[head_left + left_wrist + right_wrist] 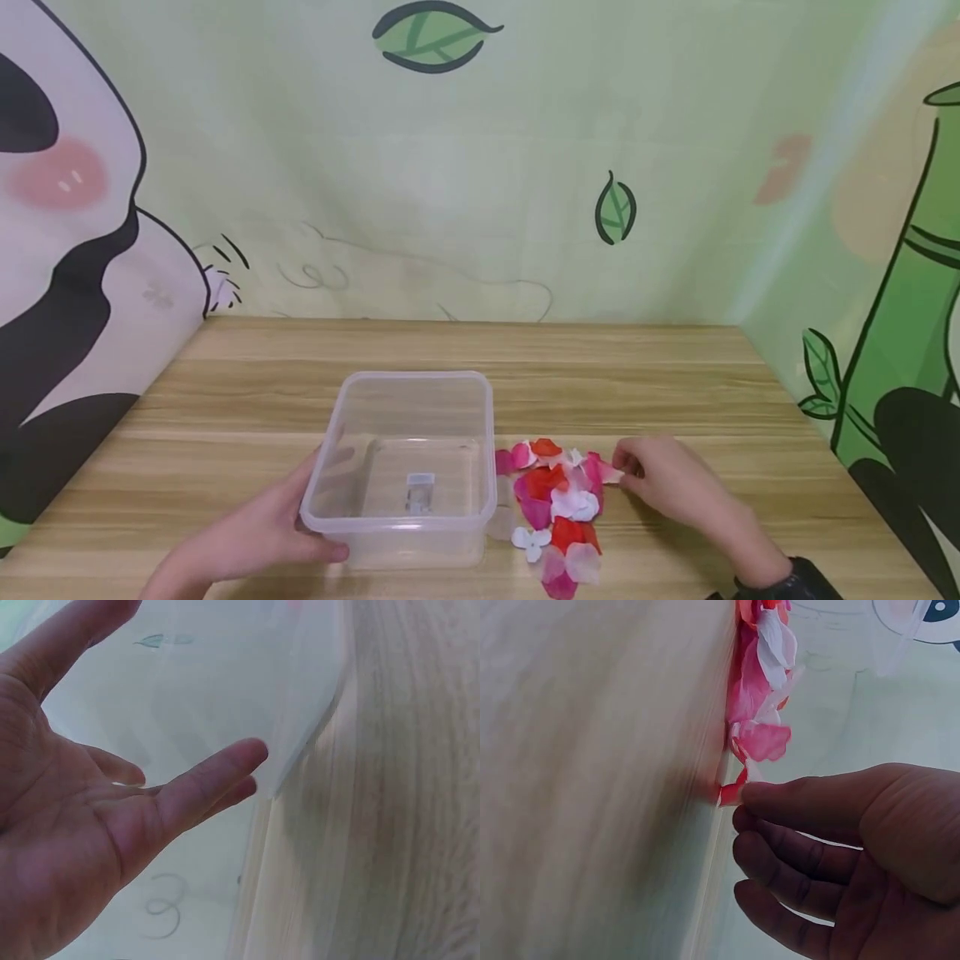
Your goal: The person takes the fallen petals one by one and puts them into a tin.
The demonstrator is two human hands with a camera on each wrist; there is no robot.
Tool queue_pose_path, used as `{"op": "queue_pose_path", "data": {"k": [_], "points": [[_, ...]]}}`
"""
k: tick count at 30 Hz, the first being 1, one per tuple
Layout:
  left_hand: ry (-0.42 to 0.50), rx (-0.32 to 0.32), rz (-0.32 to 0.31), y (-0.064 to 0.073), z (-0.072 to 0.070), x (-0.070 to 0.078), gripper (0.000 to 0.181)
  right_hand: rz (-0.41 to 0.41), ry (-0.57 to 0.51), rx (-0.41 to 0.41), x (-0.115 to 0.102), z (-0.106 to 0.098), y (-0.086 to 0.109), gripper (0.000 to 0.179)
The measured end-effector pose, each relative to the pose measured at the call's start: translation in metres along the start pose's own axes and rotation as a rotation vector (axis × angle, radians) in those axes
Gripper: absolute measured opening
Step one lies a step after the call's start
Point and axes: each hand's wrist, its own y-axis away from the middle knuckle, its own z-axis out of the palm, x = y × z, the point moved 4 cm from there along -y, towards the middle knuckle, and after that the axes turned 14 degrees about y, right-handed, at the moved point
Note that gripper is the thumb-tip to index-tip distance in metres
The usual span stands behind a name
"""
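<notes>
A clear rectangular plastic container (408, 546) stands on the table with its open top up. My left hand (262, 521) is at its left wall, thumb by the front corner; in the left wrist view the fingers (217, 776) are spread and fairly straight beside the plastic. To the container's right lies a loose pile of red, pink and white flower petals (543, 483). My right hand (678, 483) is at the pile's right edge. In the right wrist view its thumb and forefinger pinch the end of a red-and-white petal (733, 793), close to the tabletop.
A white four-petalled flower (532, 543) lies at the pile's left side. Pale translucent petals (501, 523) lie close against the container's right wall. Behind the wooden table (600, 358) hangs a green cloth backdrop (465, 183) with printed leaves and pandas.
</notes>
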Motion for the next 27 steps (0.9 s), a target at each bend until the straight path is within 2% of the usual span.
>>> {"op": "queue_pose_path", "data": {"k": [4,8,10,15,18,21,27], "points": [[0.019,0.012,-0.007,0.0,0.002,0.0,0.111,0.008,0.012,0.018,0.001,-0.003,0.0,0.015],[0.054,0.025,0.006,0.0,0.005,0.001,0.115,0.017,0.007,0.044,0.002,-0.006,0.001,0.013],[0.053,0.057,-0.001,0.0,0.007,0.001,0.119,0.023,-0.002,0.057,0.003,-0.008,0.001,0.012],[-0.026,0.156,0.003,0.0,0.011,0.002,0.124,0.032,-0.008,0.101,0.005,-0.014,0.001,0.008],[-0.029,0.184,0.013,0.0,0.014,0.002,0.124,0.048,-0.012,0.135,0.006,-0.019,0.001,0.006],[-0.016,0.193,0.017,-0.001,0.016,0.001,0.123,0.055,-0.026,0.179,0.006,-0.025,0.002,0.007],[0.044,0.149,0.053,-0.003,0.018,0.0,0.122,0.031,-0.05,0.298,0.001,-0.036,0.005,0.009]]}}
